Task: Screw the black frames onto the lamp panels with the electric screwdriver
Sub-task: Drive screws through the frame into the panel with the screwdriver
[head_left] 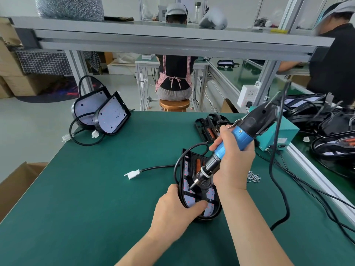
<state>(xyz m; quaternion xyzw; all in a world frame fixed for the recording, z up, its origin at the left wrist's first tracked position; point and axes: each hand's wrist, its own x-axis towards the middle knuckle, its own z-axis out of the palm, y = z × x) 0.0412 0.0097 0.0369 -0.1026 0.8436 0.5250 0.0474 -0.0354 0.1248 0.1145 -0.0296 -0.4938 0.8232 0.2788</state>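
Observation:
A lamp panel point(187, 200) with a black frame point(206, 186) laid on it lies on the green table point(96, 189). My left hand point(175, 214) grips its near left edge, thumb on top. My right hand point(233, 160) holds the blue and black electric screwdriver point(236, 137), tilted down to the left. Its bit point(192, 187) touches the frame near the panel's left side. The panel's black cable ends in a white plug point(132, 174).
Two lamp panels point(101, 114) lean at the table's far left corner. More black frames point(208, 125) lie behind the screwdriver. A teal power box point(276, 135) and a pile of screws point(253, 176) sit to the right. Cables trail along the right side. People work beyond.

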